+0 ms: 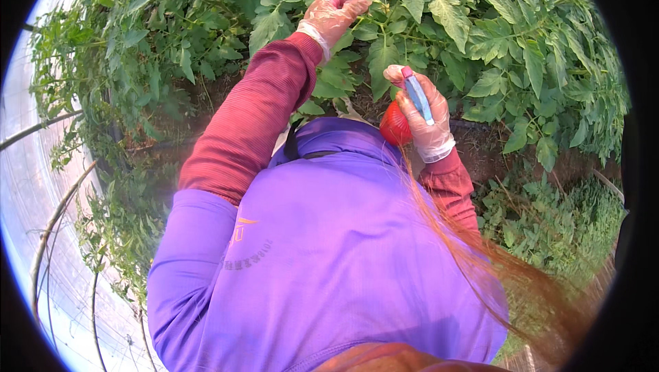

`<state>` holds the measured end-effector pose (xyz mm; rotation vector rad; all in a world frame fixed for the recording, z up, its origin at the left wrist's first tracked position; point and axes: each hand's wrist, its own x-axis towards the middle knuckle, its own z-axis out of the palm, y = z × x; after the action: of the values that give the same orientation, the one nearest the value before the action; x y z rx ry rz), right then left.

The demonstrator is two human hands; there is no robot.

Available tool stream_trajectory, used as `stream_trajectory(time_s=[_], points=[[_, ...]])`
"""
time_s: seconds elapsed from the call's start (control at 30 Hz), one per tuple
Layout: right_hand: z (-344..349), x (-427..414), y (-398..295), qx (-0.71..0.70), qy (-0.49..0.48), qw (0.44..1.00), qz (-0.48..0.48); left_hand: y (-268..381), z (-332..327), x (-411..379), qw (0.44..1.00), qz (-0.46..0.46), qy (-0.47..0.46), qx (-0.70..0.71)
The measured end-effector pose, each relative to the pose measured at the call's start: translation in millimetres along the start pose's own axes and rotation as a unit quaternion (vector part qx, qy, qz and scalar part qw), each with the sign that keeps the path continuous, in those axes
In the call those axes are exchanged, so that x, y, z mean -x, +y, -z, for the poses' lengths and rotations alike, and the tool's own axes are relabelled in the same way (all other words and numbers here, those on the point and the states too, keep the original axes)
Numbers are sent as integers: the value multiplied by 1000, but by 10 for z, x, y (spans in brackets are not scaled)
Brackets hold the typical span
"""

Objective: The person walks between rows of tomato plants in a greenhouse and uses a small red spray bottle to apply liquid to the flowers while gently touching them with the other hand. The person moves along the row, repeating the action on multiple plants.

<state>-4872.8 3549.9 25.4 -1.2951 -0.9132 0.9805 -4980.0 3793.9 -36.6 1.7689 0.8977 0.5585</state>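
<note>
My left hand (335, 11), in a clear plastic glove, reaches up among the tomato plants (383, 55). Its thumb and fingers pinch a thin part of one plant; just which part is hidden by the fingers. Small yellow blossoms (385, 7) show right beside the fingertips. Lower and to the right, my right hand (432, 114), gloved the same way, grips what looks like a small hand sprayer (418, 98). Its upper part is blue with a pink tip, and a rounded, ribbed red body (395, 124) hangs below, partly covered by the fingers.
Dense tomato foliage (507, 27) spreads across the front and both sides. Bare soil (479, 153) shows beneath it. Clear plastic sheeting (25, 109) and curved poles (51, 233) stand at the left. Low green growth (556, 228) covers ground at the right.
</note>
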Motion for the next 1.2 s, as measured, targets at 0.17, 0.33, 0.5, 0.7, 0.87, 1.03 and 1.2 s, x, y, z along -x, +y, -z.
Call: stream_trajectory(time_s=[0.17,0.33,0.5,0.7,0.87,1.03,1.2], points=[[135,-81,33,42,6,999,-5,115,-80,213,999,8,-36,-15],[210,-193,88,87,6,996,-26,29,-80,235,996,-70,-30,-51],[95,-274,65,58,36,997,32,140,23,180,993,-51,-88,-59],[76,-403,-18,21,-20,1000,10,569,120,262,989,76,-81,94],[70,-454,22,24,-33,999,23,471,261,156,988,56,-138,-25],[31,-480,-152,89,-38,995,4,195,125,-31,976,-13,-132,-172],[-24,-563,-161,53,-44,997,-20,185,118,-88,985,-19,-148,-89]])
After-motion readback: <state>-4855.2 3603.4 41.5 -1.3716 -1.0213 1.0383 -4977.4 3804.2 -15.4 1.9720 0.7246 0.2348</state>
